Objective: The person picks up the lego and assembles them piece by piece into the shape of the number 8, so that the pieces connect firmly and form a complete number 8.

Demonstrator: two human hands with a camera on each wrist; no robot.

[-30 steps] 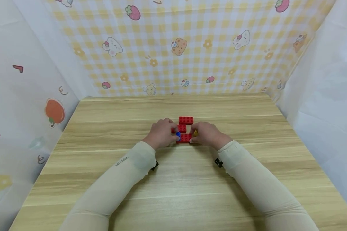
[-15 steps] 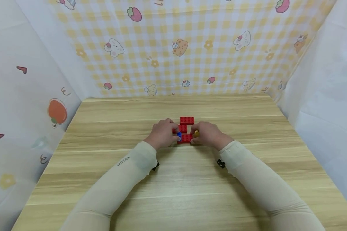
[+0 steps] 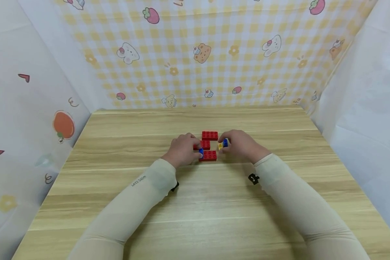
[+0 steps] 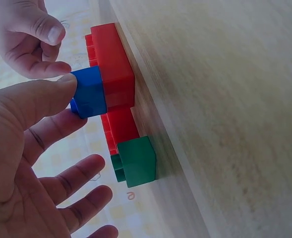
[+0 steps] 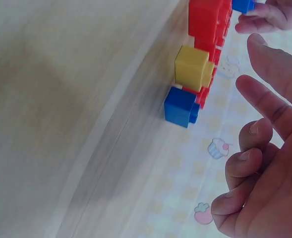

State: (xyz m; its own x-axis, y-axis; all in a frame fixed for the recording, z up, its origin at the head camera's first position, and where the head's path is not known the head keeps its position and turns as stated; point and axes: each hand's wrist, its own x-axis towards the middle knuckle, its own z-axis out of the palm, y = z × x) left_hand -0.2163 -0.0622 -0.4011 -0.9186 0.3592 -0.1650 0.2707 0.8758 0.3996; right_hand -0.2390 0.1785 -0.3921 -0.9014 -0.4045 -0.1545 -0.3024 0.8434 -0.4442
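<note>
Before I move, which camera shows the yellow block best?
The right wrist view: the yellow block stands unblocked there, its side and stud visible. The head view shows it small, between thumb and finger of the right hand. The left wrist view does not show it.

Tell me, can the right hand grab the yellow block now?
Probably yes: the right hand is close to the yellow block, holds nothing, and nothing shows between them.
</note>
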